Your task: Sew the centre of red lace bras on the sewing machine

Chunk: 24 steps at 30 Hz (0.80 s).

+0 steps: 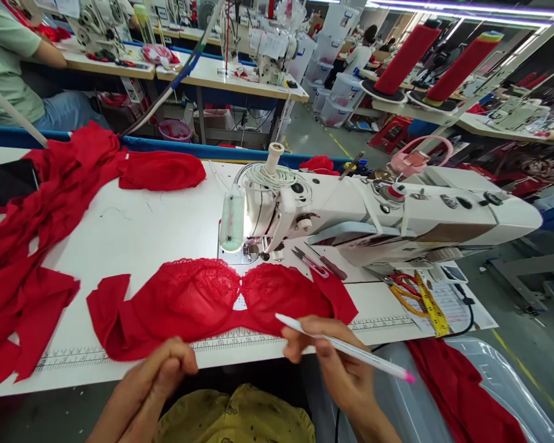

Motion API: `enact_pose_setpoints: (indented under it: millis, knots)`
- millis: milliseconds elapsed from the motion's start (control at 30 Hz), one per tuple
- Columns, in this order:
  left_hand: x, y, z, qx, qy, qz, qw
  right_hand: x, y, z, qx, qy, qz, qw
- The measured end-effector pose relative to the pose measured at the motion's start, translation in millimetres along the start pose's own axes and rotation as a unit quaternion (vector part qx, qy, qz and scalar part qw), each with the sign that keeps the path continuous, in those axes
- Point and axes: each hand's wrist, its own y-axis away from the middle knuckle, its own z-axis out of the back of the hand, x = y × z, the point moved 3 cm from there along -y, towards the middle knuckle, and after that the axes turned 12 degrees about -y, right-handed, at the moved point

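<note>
A red lace bra [189, 301] lies spread along the front of the white sewing table, below the sewing machine's [277, 209] needle area. My right hand [335, 357] grips a white pen [351, 349] with a pink end; its pointed end is just over the bra's lower right edge. At the table's front edge, below the left cup, my left hand [161, 369] is closed with thumb and fingers together. Whatever it may hold is hidden. Thread snips [310, 261] and a seam-ripper-like tool [332, 267] rest right of the bra.
Red fabric pieces [64, 191] heap on the left beside a black phone [13, 181]. Scissors [409, 292] and a yellow tape measure [431, 304] lie at right. A clear plastic bin [484, 363] holds red cloth. Another person [23, 61] sits beyond the table.
</note>
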Motion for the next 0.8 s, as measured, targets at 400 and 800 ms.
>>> enact_pose_setpoints:
  millis: [400, 800]
  knots:
    - [-9.6, -89.8, -32.3, -0.087, -0.430, -0.370, 0.819, -51.9, -40.5, -25.2, 0.110, 0.406, 0.119, 0.900]
    - [8.5, -97.4, -38.0, -0.077, -0.542, -0.331, 0.769, -64.6, -44.5, -13.7, 0.191, 0.484, 0.024, 0.854]
